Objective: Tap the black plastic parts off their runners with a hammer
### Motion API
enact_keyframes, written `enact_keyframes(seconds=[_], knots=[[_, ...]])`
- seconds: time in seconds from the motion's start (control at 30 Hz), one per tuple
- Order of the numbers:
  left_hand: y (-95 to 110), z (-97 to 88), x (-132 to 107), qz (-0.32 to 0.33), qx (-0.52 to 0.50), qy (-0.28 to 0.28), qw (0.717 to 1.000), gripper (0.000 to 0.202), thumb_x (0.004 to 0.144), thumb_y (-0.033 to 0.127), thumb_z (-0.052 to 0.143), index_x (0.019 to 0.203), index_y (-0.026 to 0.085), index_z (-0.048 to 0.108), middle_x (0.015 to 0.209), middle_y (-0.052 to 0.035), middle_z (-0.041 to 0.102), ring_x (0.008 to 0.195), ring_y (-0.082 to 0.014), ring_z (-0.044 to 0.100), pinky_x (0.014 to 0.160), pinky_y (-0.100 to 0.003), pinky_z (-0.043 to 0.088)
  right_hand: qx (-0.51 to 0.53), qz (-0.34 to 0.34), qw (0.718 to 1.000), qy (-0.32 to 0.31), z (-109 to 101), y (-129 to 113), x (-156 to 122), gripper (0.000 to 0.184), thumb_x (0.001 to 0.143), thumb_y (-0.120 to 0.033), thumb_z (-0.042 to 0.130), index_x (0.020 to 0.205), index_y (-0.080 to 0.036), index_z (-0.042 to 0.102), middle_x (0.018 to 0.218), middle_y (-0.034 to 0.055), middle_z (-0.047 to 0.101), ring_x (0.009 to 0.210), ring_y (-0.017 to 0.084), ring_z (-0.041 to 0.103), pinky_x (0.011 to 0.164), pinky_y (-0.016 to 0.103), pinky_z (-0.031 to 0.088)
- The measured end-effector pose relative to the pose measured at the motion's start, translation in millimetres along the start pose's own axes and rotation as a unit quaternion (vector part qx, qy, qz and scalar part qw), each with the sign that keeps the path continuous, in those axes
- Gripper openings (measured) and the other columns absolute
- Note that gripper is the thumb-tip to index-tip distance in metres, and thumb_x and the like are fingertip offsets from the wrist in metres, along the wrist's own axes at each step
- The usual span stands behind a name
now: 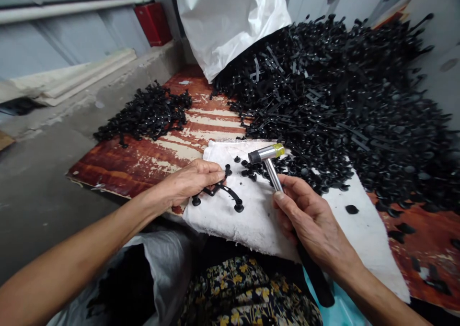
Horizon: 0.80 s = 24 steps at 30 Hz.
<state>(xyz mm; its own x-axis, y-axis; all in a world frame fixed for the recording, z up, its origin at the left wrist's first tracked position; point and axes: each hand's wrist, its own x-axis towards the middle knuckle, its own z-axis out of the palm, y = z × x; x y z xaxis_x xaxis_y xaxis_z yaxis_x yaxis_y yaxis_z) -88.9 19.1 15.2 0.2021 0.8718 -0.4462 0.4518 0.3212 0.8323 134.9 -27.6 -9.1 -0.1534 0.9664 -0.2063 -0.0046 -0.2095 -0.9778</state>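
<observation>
The person's left hand [190, 182] is half closed, its fingertips [222, 175] resting on a black plastic piece [219, 190], a branching strip with round studs. The piece lies on a folded white cloth [251, 225] just ahead of and to the right of that hand, with its studs pointing in different directions. The hand seems placed to keep the piece steady on the cloth, which probably gives it a soft, clean surface.

The right hand [309, 216] is closed around a small hammer [269, 165], with the head held upright above the fingers and the black handle running down past the palm. Holding it this close to the head would seem to favor short, controlled movements. The head hangs just above the cloth, near a few loose black studs [247, 170] lying beyond the right hand's fingers.

Farther from both hands, a huge heap of black plastic pieces [341, 106] spreads across a worn red board [122, 165], and a smaller heap [145, 113] sits beyond the left hand. The separate piles seem to keep the loose stock away from the working spot. A white sack [226, 19] stands open behind the large heap, and a gray bag [158, 268] sits below the left forearm.
</observation>
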Motion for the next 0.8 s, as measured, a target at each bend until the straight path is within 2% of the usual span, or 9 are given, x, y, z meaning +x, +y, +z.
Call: enact_keyframes(seconds=[0.57, 0.7, 0.8], knots=[[3.2, 0.8, 2.1, -0.006, 0.013, -0.002, 1.0, 0.029, 0.071, 0.042, 0.061, 0.061, 0.015, 0.055, 0.051, 0.0049, 0.042, 0.045, -0.006, 0.033, 0.042, -0.018, 0.023, -0.019, -0.014, 1.0, -0.014, -1.4, -1.5, 0.7, 0.03, 0.086, -0.044, 0.057, 0.105, -0.022, 0.052, 0.058, -0.0088, 0.042, 0.041, 0.008, 0.034, 0.032, 0.019, 0.025], [7.2, 1.6, -0.1, -0.016, 0.036, -0.006, 0.999, 0.028, 0.072, 0.04, 0.06, 0.059, 0.016, 0.053, 0.049, 0.0052, 0.041, 0.043, -0.0059, 0.032, 0.04, -0.018, 0.02, -0.045, -0.038, 0.998, -0.02, -3.8, 2.9, -0.7, 0.027, 0.09, -0.04, 0.053, 0.11, -0.022, 0.053, 0.062, -0.0073, 0.044, 0.042, 0.008, 0.035, 0.033, 0.019, 0.026], [6.5, -2.1, 2.2, -0.018, 0.028, -0.034, 0.999, 0.031, 0.07, 0.04, 0.063, 0.055, 0.016, 0.05, 0.048, 0.0057, 0.039, 0.042, -0.0051, 0.029, 0.039, -0.018, 0.018, -0.118, -0.062, 0.991, -0.026, -6.7, 6.0, -2.3, 0.032, 0.094, -0.036, 0.047, 0.122, -0.022, 0.052, 0.069, -0.0037, 0.052, 0.046, 0.01, 0.042, 0.037, 0.02, 0.034]])
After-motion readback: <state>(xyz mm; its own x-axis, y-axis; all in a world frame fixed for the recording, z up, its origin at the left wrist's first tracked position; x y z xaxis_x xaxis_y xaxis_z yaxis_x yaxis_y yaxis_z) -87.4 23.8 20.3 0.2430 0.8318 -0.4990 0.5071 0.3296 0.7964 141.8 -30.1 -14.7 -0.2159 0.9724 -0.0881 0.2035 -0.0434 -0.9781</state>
